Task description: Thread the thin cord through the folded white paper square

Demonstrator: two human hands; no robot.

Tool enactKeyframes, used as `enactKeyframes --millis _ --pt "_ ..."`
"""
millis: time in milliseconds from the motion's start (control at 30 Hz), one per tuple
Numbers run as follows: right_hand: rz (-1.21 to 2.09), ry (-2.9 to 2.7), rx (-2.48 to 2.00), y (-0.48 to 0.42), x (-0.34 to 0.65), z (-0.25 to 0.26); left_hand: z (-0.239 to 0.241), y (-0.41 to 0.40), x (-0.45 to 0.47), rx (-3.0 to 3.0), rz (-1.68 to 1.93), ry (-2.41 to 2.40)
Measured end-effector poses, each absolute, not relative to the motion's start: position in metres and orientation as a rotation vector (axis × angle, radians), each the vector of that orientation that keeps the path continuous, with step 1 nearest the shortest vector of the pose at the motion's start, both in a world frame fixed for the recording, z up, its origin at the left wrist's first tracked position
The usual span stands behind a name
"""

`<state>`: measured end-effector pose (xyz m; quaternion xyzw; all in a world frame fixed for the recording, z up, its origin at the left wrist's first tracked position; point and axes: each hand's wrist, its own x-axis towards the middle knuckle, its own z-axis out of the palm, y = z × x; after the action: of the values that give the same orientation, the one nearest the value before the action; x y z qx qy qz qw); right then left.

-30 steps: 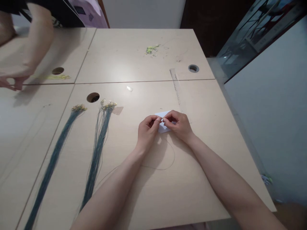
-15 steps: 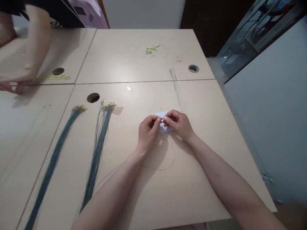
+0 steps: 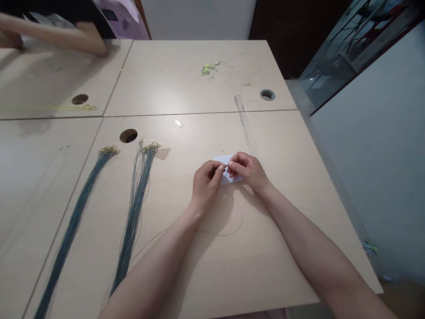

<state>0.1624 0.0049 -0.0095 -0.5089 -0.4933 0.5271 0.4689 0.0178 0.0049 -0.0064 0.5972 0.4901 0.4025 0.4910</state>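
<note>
Over a small white card [image 3: 227, 178] on the table, my left hand [image 3: 208, 181] and my right hand [image 3: 247, 170] pinch close together, thumbs against forefingers. A thin line [image 3: 241, 217] rises toward their fingertips, loops on the tabletop and passes under my left forearm. Whatever tiny piece sits right between the fingertips is too small to make out. To the left lie two bundles of dark teal lines, a nearer bundle [image 3: 134, 217] and a farther bundle [image 3: 78, 212], each topped with gold metal hooks.
A clear ruler [image 3: 244, 119] lies beyond my right hand. Yellow-green scraps [image 3: 209, 68] lie farther back. There are cable holes, one [image 3: 129, 135] beside the bundles. Yellow strands [image 3: 88, 107] lie at the left, near another person's arm [image 3: 66, 40].
The other person's arm has swung back from the yellow strands toward the far left edge. My hands have barely shifted, the fingertips still together over the card.
</note>
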Motion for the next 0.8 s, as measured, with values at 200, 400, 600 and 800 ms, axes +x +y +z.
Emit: enactKeyframes --millis 200,400,600,800 --pt "1.285 -1.209 -1.255 0.0048 0.1628 -0.0102 -0.0066 0.0051 0.0173 1.451 0.964 1.184" --pt "1.278 -1.218 -1.25 0.005 0.1629 -0.0115 -0.0079 0.0052 0.0175 1.457 0.967 1.19" --pt "1.261 -1.229 -1.265 0.0054 0.1627 -0.0124 -0.009 0.0057 0.0177 1.472 0.971 1.223" --pt "1.25 -1.237 -1.269 0.0046 0.163 -0.0116 -0.0095 0.0058 0.0178 1.469 0.976 1.224"
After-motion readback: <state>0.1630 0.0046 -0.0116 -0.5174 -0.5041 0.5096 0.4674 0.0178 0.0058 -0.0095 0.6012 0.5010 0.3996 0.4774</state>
